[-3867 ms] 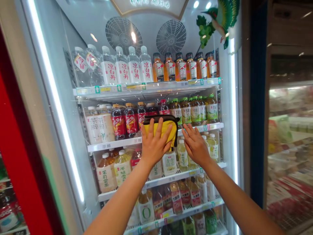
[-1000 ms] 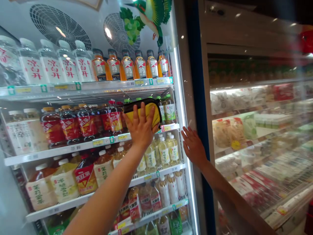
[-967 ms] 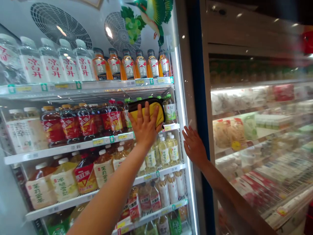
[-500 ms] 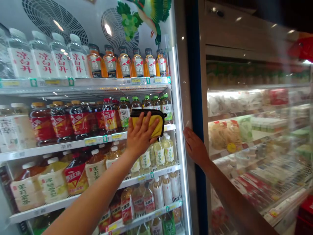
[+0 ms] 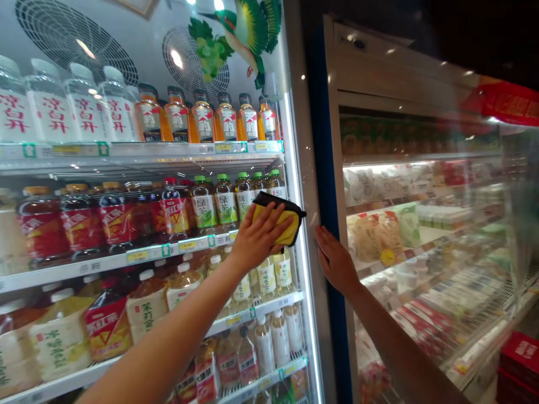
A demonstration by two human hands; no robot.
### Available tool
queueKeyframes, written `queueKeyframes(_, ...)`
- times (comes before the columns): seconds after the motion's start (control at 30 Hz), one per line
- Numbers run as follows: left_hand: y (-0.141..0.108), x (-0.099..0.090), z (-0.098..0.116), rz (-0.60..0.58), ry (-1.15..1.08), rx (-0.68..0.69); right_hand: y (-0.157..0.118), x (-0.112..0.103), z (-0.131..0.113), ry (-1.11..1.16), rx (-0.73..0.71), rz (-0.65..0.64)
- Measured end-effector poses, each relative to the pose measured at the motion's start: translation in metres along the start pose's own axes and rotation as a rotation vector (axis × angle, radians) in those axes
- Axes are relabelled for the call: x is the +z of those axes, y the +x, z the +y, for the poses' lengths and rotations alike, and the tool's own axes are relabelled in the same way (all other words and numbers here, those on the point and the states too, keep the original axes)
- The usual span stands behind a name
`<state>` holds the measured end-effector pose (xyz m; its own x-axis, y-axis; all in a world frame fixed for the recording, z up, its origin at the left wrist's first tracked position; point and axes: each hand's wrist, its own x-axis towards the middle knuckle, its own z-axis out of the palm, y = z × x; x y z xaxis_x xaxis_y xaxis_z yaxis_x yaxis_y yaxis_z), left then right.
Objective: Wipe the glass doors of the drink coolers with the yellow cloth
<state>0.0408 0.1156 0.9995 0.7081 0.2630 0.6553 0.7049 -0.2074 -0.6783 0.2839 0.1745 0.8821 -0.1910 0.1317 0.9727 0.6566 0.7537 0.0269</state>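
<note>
My left hand [image 5: 261, 229] presses a folded yellow cloth with black edging [image 5: 288, 227] flat against the glass door of a drinks fridge. Its fingers lie over the cloth, which covers part of the green tea bottles behind the glass. To the right, my right hand [image 5: 337, 259] has its fingers stretched out at the grey door frame [image 5: 309, 185]. That hand holds nothing; its fingertips appear to rest on the frame's edge.
Behind the glass, shelves [image 5: 160, 150] carry rows of bottled drinks. A bird sticker [image 5: 252, 33] decorates the door's top. Beyond a blue side panel [image 5: 324, 168] stands an open-front chiller [image 5: 421, 193] with packaged food. Red boxes [image 5: 520, 359] stand at the lower right.
My left hand has slid the cloth rightward across the glass, closer to the door frame, and the cloth is more tilted. My right hand stays by the frame. The view has shifted slightly.
</note>
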Motion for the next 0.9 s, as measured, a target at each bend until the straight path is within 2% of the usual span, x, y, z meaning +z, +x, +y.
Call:
queueKeyframes(0.1, 0.039, 0.002, -0.007, 0.058, 0.001, -0.136, 0.004, -0.008, 0.004, 0.001, 0.024, 0.016)
queueKeyframes(0.17, 0.052, 0.005, -0.002, 0.073, -0.002, -0.186, 0.005, -0.014, 0.005, 0.003, 0.035, 0.035)
queueKeyframes(0.27, 0.035, 0.012, 0.018, 0.064, 0.018, -0.192, 0.001, -0.019, 0.007, 0.016, 0.055, 0.062)
queueKeyframes(0.37, 0.005, 0.021, 0.043, 0.038, 0.039, -0.102, -0.003, -0.02, 0.008, 0.039, 0.092, 0.085)
queueKeyframes(0.47, 0.008, 0.029, 0.057, 0.009, 0.006, 0.022, 0.002, -0.02, 0.01, 0.048, 0.137, 0.133)
queueKeyframes(0.57, 0.044, 0.03, 0.049, 0.006, -0.035, 0.025, 0.015, -0.022, 0.01, 0.063, 0.155, 0.191)
queueKeyframes(0.67, 0.07, 0.021, 0.025, 0.036, -0.026, -0.097, 0.025, -0.025, 0.006, 0.077, 0.154, 0.217)
queueKeyframes(0.77, 0.06, 0.013, 0.014, 0.08, 0.025, -0.233, 0.028, -0.026, 0.003, 0.092, 0.154, 0.224)
queueKeyframes(0.83, 0.043, 0.013, 0.02, 0.093, 0.06, -0.277, 0.027, -0.025, 0.002, 0.105, 0.161, 0.219)
queueKeyframes(0.9, 0.032, 0.017, 0.033, 0.071, 0.084, -0.239, 0.027, -0.023, 0.003, 0.116, 0.166, 0.206)
